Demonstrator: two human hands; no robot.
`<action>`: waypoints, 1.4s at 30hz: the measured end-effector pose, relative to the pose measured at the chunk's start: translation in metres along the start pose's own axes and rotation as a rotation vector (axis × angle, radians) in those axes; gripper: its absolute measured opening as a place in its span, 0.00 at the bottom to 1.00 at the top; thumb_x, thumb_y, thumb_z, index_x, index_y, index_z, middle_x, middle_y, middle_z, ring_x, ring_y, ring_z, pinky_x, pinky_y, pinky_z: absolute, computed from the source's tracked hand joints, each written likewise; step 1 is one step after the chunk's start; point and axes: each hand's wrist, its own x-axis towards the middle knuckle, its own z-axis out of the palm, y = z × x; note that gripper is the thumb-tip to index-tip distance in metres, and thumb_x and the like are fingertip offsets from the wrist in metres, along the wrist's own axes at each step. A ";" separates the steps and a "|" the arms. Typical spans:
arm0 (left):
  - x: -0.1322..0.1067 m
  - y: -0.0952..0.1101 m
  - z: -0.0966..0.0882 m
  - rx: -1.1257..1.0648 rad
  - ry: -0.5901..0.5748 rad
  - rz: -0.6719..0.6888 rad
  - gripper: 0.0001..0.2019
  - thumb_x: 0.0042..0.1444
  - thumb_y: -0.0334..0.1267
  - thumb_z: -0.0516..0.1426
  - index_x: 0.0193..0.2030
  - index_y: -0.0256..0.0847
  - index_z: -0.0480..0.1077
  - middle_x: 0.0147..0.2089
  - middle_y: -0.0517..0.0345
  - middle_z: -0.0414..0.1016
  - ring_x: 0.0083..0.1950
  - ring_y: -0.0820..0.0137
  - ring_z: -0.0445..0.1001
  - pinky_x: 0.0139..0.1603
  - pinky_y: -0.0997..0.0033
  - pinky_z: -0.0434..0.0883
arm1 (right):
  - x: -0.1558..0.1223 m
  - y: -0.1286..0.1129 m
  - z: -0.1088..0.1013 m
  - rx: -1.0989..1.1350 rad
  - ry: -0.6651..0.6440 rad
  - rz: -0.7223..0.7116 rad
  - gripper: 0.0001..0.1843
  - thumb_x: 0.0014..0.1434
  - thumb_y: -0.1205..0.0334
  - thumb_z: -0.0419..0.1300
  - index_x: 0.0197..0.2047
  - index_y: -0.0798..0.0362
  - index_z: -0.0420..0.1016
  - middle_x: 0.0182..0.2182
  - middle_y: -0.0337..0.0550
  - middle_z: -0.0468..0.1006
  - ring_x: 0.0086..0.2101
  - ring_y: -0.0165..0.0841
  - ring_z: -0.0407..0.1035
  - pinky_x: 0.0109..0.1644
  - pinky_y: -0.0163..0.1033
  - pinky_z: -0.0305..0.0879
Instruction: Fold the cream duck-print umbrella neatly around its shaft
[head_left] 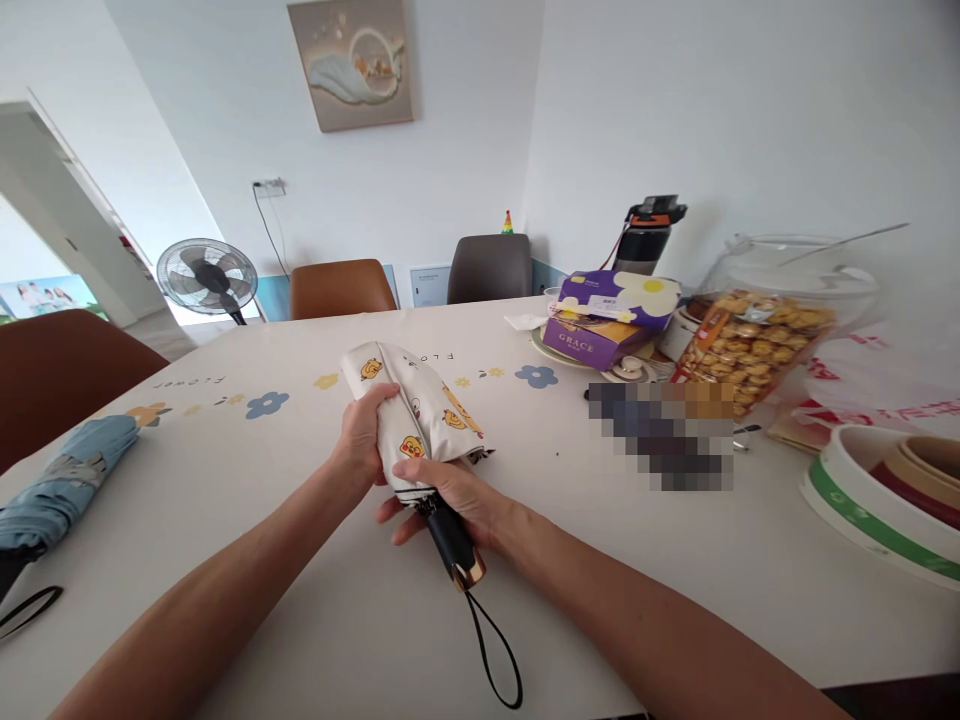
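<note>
A folded white umbrella (pixel 420 405) printed with small yellow figures is held just above the white table (pixel 300 600). My left hand (pixel 361 437) is wrapped round the folded canopy at its middle. My right hand (pixel 459 495) grips the lower end where the canopy meets the black handle (pixel 455 545). The handle has a gold tip, and a black wrist loop (pixel 495 655) hangs from it onto the table.
A folded blue umbrella (pixel 64 480) lies at the table's left edge. At the right stand a purple box (pixel 607 315), a clear jar of snacks (pixel 757 335), a flask (pixel 649 235) and stacked bowls (pixel 885 495). Chairs (pixel 341 287) and a fan (pixel 208 277) stand behind.
</note>
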 end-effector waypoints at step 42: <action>0.070 0.026 -0.040 1.113 0.098 0.582 0.11 0.45 0.46 0.56 0.29 0.43 0.74 0.35 0.55 0.75 0.39 0.62 0.69 0.36 0.69 0.61 | 0.010 0.018 -0.002 -0.109 0.083 0.310 0.13 0.51 0.57 0.62 0.29 0.56 0.64 0.18 0.34 0.63 0.16 0.25 0.61 0.17 0.37 0.70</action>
